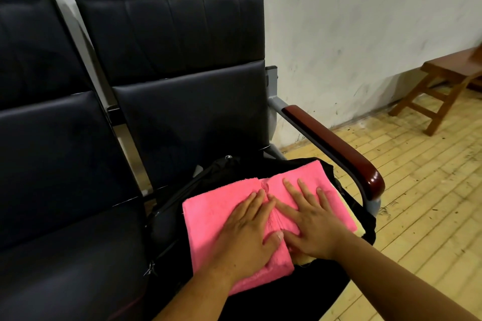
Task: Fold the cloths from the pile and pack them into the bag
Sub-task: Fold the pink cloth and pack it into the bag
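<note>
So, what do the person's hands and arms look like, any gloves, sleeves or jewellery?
Both are bare. The left hand and right hand wear no gloves, rings or watch, and no sleeve is in view. The fingernails look short and unpainted.

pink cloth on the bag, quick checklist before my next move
1. Pink cloth folded into a flat rectangle: ok, apart from a small pucker between the hands.
2. Left hand pressing flat on the cloth, fingers straight: ok.
3. Right hand pressing flat beside it: ok.
4. Yellow cloth stacked under the pink one: ok, though its edge peeks out at the right and near side.
5. Black bag open wide enough to take the stack: cannot tell, the cloths cover the opening.
6. Cloths left in the pile: cannot tell, no pile in view.
</note>
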Demonstrator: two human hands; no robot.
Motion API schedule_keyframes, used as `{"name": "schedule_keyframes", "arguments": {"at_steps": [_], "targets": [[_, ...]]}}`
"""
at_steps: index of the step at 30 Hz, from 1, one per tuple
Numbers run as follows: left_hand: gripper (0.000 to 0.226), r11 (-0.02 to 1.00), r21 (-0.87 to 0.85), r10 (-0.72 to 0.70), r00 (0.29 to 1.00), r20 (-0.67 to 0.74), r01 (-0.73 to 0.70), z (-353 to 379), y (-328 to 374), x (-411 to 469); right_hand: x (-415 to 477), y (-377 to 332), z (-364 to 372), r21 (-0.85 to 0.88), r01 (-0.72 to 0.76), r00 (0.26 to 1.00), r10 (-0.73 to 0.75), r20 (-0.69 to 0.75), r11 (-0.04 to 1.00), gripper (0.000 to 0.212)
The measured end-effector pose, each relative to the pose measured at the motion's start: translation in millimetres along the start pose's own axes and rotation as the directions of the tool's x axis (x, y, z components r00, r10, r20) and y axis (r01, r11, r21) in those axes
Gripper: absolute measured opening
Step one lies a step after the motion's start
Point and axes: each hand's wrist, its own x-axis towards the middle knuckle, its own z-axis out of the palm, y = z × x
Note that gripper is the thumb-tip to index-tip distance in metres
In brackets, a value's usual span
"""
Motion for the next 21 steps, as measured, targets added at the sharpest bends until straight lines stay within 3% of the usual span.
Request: {"name": "schedule_keyframes", "arguments": {"at_steps": [3,5,7,9,12,14,16,18,19,21], "targets": [[0.073,0.998,-0.055,0.009,1.0,-0.026,-0.011,-8,0,-4,4,-1,-11,0.166,-0.046,0.999,0.045,0.007,0.985,0.062],[0.068,1.0,-0.021,-0.024,0.992,-0.127,0.021,-18,-2,-9,7,-3,-28,0.315,-0.096,0.99,0.123,-0.069,0.944,0.056],[0.068,0.985,0.061,-0.141,0.964,-0.226,0.159,-24,-8,-18,12,-19,-41,0.374,-0.093,0.973,0.164,-0.163,0.923,0.055],[0.075,0.953,0.089,-0.265,0.94,-0.214,0.288,-22,-14,-26,16,-46,-43,0.414,-0.073,0.979,0.145,-0.143,0.907,0.054],[0.075,0.95,0.039,-0.304,0.947,-0.101,0.309,-12,-27,-31,22,-83,-26,0.335,-0.077,0.994,0.096,-0.042,0.939,0.062],[0.066,0.957,-0.096,-0.284,0.954,-0.094,0.275,-18,-38,-30,27,-91,-13,0.272,-0.112,0.993,0.121,-0.014,0.956,0.064],[0.064,0.941,-0.206,-0.31,0.926,-0.217,0.267,-33,-55,-31,28,-91,-8,0.245,-0.127,0.991,0.133,-0.008,0.961,0.067],[0.062,0.934,-0.099,-0.356,0.872,-0.337,0.343,-50,-82,-36,30,-90,-6,0.226,-0.117,0.992,0.124,-0.016,0.967,0.07],[0.063,0.924,-0.016,-0.368,0.879,-0.302,0.381,-58,-95,-39,29,-90,-5,0.224,-0.114,0.992,0.121,-0.018,0.968,0.072],[0.075,0.901,0.081,-0.419,0.904,-0.088,0.425,-68,-116,-47,29,-92,-4,0.235,-0.106,0.994,0.112,-0.01,0.966,0.077]]}}
